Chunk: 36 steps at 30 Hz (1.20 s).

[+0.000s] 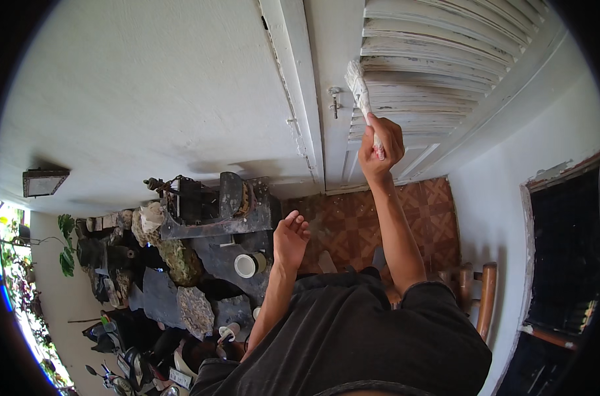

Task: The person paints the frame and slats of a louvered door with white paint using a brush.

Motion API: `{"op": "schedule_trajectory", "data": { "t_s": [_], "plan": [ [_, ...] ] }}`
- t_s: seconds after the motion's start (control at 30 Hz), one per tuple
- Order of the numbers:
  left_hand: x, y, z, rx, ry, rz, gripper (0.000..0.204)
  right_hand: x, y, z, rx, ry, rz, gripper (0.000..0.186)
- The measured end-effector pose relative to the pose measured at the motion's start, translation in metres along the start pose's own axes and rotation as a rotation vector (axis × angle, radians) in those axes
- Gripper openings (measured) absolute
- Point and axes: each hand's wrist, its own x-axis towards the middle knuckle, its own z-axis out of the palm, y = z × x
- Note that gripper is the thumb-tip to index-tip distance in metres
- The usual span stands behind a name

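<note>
My right hand (384, 146) is raised in front of a white louvered door (419, 86), its fingers wrapped round the handle of a paintbrush (359, 89). The brush points upward, and its bristles and body are coated in white paint. Its tip is beside the left ends of the slats; whether it touches them I cannot tell. Dark streaks show through the white on several slats. A small metal latch (335, 100) sits on the door's frame, left of the brush. Lower down, my left hand (291, 239) is held up with nothing in it, its fingers loosely curled and a little apart.
Left of my left hand, a round white container (246, 266) rests on dark stone slabs (217, 261). A black box-like object (201, 201) stands against the white wall (148, 99). Brown patterned tiles (352, 221) cover the floor. Wooden chair parts (487, 297) are at right, motorbikes (131, 363) at lower left.
</note>
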Motion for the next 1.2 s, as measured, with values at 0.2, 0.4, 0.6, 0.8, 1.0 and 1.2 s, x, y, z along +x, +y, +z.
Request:
{"op": "schedule_trajectory", "data": {
  "t_s": [0.2,0.4,0.6,0.8,1.0,1.2],
  "plan": [
    [-0.002,0.004,-0.005,-0.001,0.012,0.005,0.029,-0.063,0.019,0.004,0.0,-0.129,0.099,0.026],
    [-0.005,0.004,-0.007,0.027,0.021,-0.004,0.029,-0.133,0.025,-0.003,-0.038,-0.33,0.225,0.023],
    [-0.011,0.002,-0.001,0.014,0.04,-0.019,0.026,-0.167,0.02,-0.021,-0.121,-0.434,0.287,0.02],
    [-0.009,0.001,-0.01,0.016,0.017,-0.014,0.031,-0.106,0.011,-0.004,-0.132,-0.295,0.22,0.024],
    [-0.01,0.002,-0.009,0.01,0.026,-0.01,0.03,-0.05,0.007,0.001,-0.065,-0.092,0.093,0.025],
    [-0.014,0.003,-0.015,0.024,0.062,-0.013,0.03,-0.071,0.019,0.008,-0.041,-0.087,0.053,0.025]
  ]
}}
